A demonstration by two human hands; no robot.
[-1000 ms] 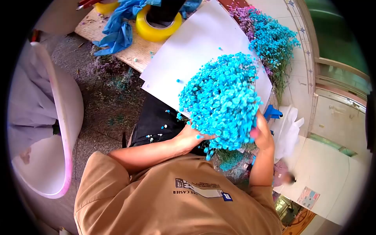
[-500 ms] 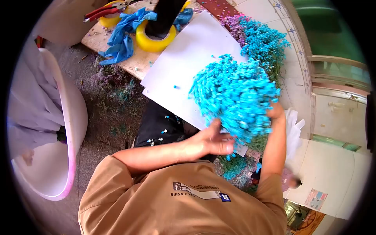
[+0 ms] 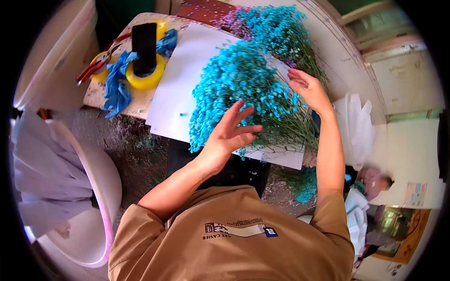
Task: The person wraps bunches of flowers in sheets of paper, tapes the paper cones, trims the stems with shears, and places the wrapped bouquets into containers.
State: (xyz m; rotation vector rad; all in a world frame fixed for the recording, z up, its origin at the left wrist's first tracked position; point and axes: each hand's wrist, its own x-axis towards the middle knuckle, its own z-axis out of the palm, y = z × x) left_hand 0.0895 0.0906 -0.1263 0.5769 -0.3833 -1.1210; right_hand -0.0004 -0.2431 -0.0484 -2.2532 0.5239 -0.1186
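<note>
Forearms [image 3: 176, 192] forward, left grip [image 3: 223, 137] splays its fingers [image 3: 230, 114] and right grip [image 3: 311, 93] curves loosely inward.

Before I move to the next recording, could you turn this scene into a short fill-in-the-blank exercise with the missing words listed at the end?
1. The turquoise flower bunch lies on a large sheet coloured ____.
2. Between the left hand and the right hand, the one nearer the biggest yellow tape roll is the ____ hand.
3. The hand tool near the tape has handles coloured ____.
4. The crumpled gloves are coloured ____.

Missing words: white; left; red; blue.
</note>
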